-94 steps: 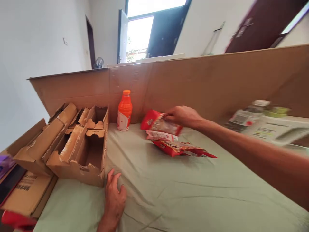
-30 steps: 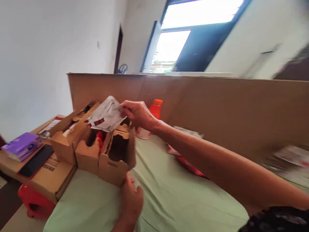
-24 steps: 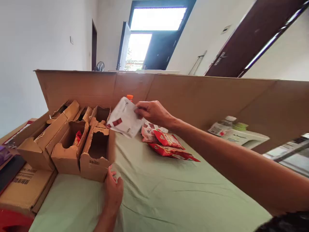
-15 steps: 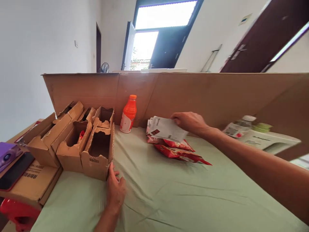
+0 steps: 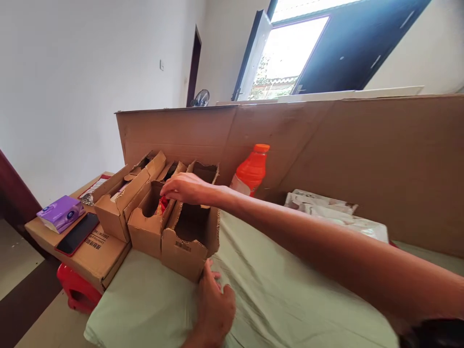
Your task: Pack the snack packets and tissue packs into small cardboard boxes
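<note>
My right hand (image 5: 186, 187) reaches across to the left over an open cardboard box (image 5: 145, 227). Its fingers are pinched at the top of a red packet (image 5: 162, 205) that stands inside that box. My left hand (image 5: 216, 304) is low at the front, its fingers apart and the fingertips against the lower right corner of the front cardboard box (image 5: 184, 253). Dark inside, this front box shows nothing in it. White and clear packets (image 5: 326, 208) lie on the green cloth (image 5: 261, 285), partly hidden behind my right forearm.
An orange bottle (image 5: 252, 166) stands by the upright cardboard panel (image 5: 174, 130). More open boxes (image 5: 112, 208) are at the left. A purple tissue pack (image 5: 61, 212) and a phone (image 5: 77, 233) lie on a flat carton (image 5: 108, 263), above a red stool (image 5: 78, 290).
My right hand has left the white packet in the pile and swung left to the red packet in the box. My left hand stays at the box corner. The view has turned left.
</note>
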`<state>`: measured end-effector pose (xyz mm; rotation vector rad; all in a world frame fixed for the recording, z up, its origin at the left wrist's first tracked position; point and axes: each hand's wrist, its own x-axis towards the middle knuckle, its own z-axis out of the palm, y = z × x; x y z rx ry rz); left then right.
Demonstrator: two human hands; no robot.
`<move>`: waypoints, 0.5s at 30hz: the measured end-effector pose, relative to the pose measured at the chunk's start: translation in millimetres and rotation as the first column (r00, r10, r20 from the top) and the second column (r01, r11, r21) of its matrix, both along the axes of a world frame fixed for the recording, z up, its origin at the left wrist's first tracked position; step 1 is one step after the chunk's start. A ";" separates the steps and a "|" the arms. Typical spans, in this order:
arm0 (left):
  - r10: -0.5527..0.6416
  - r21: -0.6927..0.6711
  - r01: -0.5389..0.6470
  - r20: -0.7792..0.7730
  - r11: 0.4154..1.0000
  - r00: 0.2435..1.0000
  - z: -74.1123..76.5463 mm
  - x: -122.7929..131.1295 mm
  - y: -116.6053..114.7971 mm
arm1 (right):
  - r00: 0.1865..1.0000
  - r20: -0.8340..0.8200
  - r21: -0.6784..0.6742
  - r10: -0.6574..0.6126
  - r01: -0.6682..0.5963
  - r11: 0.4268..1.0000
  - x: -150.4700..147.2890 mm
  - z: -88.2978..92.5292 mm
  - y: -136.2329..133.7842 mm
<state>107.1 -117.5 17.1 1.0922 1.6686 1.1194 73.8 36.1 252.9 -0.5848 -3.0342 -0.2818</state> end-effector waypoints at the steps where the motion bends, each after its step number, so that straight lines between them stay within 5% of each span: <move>1: -0.003 -0.007 0.003 0.002 1.000 1.000 0.3 0.0 -0.4 | 0.996 0.092 0.016 0.002 -0.004 1.000 -19.4 -0.5 1.8; 5: -0.021 -0.032 0.021 0.009 0.999 1.000 2.7 -1.1 -1.2 | 0.957 0.291 0.030 -0.003 -0.006 1.000 -66.6 -18.7 18.4; 10: -0.032 -0.052 0.032 0.015 0.998 0.999 2.8 -3.4 -2.2 | 0.934 0.355 0.078 -0.037 0.010 0.997 -81.0 -45.9 27.3; 15: -0.017 -0.035 0.018 0.013 0.999 1.000 -1.5 -1.1 -2.8 | 0.966 0.250 0.156 -0.067 0.028 0.987 -73.2 -36.2 22.6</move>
